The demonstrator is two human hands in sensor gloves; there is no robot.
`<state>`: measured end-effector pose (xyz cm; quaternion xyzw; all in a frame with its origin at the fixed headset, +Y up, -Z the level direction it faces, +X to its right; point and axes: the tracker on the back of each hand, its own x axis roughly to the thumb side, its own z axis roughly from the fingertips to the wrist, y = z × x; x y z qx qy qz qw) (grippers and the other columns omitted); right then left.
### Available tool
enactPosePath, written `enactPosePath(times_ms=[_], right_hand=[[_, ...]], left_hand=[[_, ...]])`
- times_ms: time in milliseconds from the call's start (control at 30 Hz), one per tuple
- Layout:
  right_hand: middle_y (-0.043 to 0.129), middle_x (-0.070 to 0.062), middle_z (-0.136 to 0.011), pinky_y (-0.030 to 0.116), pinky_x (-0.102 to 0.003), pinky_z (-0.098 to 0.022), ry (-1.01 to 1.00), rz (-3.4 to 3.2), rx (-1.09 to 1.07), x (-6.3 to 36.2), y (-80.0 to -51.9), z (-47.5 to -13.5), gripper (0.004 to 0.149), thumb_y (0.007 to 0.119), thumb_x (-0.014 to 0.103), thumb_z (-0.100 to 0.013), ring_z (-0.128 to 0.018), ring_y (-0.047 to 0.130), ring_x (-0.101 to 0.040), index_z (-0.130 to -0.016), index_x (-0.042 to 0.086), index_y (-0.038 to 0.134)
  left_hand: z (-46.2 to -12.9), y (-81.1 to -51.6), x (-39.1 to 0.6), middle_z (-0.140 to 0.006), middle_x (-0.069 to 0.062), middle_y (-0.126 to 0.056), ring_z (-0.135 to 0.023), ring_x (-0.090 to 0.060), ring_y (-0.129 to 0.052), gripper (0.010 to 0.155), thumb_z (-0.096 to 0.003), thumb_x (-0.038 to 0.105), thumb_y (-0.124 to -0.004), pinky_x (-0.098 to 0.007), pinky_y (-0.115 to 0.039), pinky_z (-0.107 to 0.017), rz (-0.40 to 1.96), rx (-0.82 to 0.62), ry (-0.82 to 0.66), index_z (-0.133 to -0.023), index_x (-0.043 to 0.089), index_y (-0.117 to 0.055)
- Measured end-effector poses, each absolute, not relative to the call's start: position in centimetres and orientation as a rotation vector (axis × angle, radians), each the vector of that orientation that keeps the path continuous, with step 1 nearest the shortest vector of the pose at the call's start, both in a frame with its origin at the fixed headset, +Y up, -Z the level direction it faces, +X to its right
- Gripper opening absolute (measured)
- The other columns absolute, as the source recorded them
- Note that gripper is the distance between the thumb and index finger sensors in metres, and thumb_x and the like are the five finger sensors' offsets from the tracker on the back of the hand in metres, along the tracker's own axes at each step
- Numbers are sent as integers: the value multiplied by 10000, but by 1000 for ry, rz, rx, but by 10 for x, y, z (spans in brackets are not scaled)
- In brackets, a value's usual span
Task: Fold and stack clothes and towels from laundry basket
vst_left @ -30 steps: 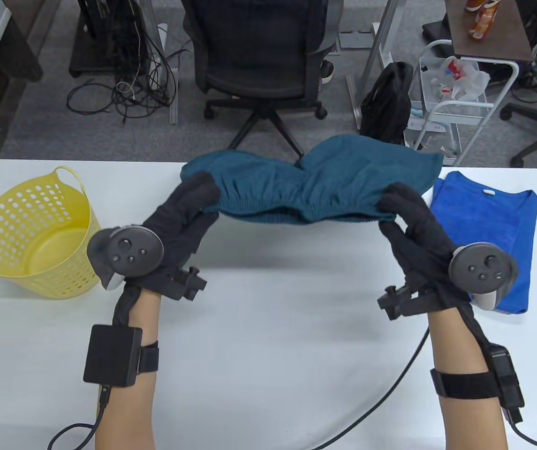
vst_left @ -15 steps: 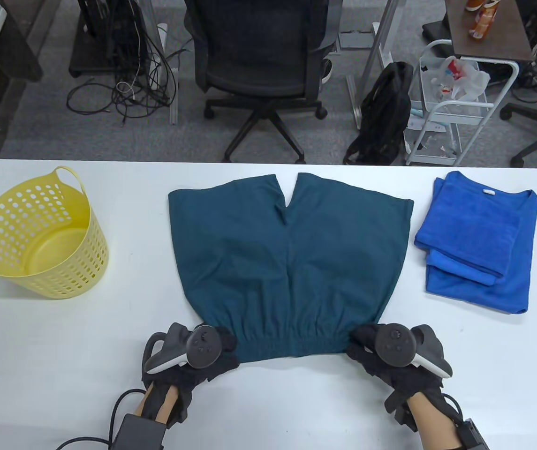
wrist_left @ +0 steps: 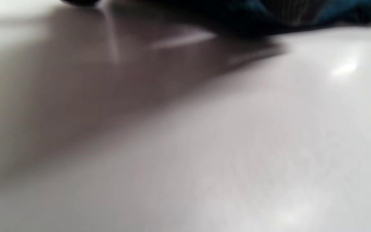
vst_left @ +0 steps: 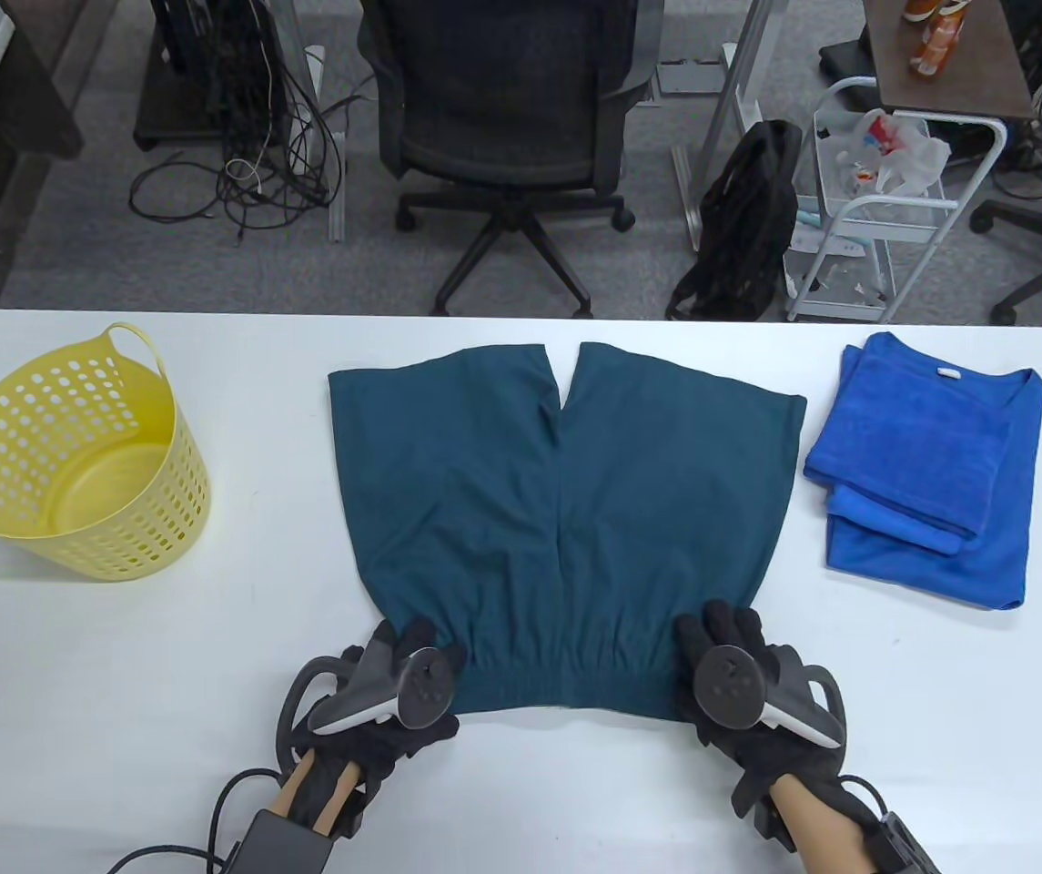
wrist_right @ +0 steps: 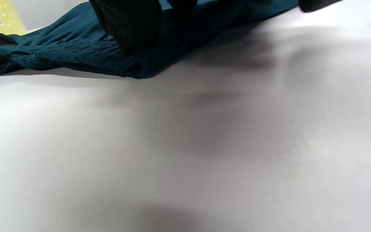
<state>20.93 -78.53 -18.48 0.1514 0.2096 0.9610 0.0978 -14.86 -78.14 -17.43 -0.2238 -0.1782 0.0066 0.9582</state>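
Knit teal shorts [vst_left: 566, 510], spread flat mid-frame, are pressed at their gathered waistband corners by nearly straight fingers of the left hand [vst_left: 393, 701] and right hand [vst_left: 739, 692].

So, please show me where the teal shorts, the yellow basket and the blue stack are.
teal shorts [vst_left: 566, 510]: table view, middle of the fabric.
yellow basket [vst_left: 177, 428]: table view, right wall.
blue stack [vst_left: 930, 455]: table view, top folded piece.

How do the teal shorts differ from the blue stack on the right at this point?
The teal shorts lie spread out flat in a single layer at the table's middle; the blue stack is already folded into layers at the right. Both hands, left hand and right hand, rest at the shorts' waistband; nothing touches the blue stack. Both lie on the white table.
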Motion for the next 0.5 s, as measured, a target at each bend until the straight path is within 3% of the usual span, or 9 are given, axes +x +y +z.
enactPosePath(times_ms=[67,133,200,267,333,367,500], right_hand=[[253,-321,-1210,387,-783,-682,682,2809,423,213,-785,-187,720,709,299,-650,-1040,257,-580,-1213,19,358],[244,-311,-1214,378,-785,-684,708,2799,426,215,-784,-188,730,721,302,-648,-1046,247,-574,-1215,22,356],[269,-308,-1217,393,-789,-680,702,2829,425,214,-783,-187,741,741,321,-639,-1050,277,-578,-1214,24,379],[289,-322,-1216,404,-793,-679,730,2855,430,212,-780,-186,760,760,333,-631,-1051,301,-591,-1214,16,389],[300,-334,-1213,415,-797,-676,760,2903,429,208,-778,-184,775,766,348,-627,-1048,329,-606,-1216,15,386],[309,-338,-1212,422,-796,-677,768,2920,436,207,-777,-183,781,768,353,-624,-1048,342,-610,-1216,15,388],[334,-356,-1203,442,-796,-674,771,2964,443,204,-776,-180,795,770,368,-618,-1044,384,-620,-1216,7,390]], left_hand=[[-172,-775,-149,-1234,-116,-602,-1098,-424,-641,593,-560,562,-606,-649,-615,-745,66,-379,-338,-1096,323,-684],[-171,-776,-148,-1215,-64,-623,-1090,-371,-666,525,-570,474,-718,-622,-635,-749,15,-375,-331,-1080,356,-680],[-171,-779,-145,-1211,-31,-598,-1090,-332,-666,598,-534,470,-777,-605,-646,-755,-91,-351,-334,-1101,374,-615],[-171,-779,-144,-1252,-104,-514,-1114,-395,-610,772,-524,473,-784,-632,-623,-757,-87,-368,-322,-1197,287,-455],[-173,-781,-144,-1295,-183,-319,-1156,-475,-431,868,-523,483,-783,-686,-554,-760,-64,-443,-348,-1229,260,-331],[-174,-782,-145,-1287,-220,-230,-1149,-512,-359,888,-527,489,-770,-704,-525,-758,-56,-478,-356,-1233,249,-289],[-175,-788,-154,-1271,-227,-172,-1132,-525,-266,921,-525,497,-772,-714,-457,-761,47,-606,-360,-1234,229,-248]])
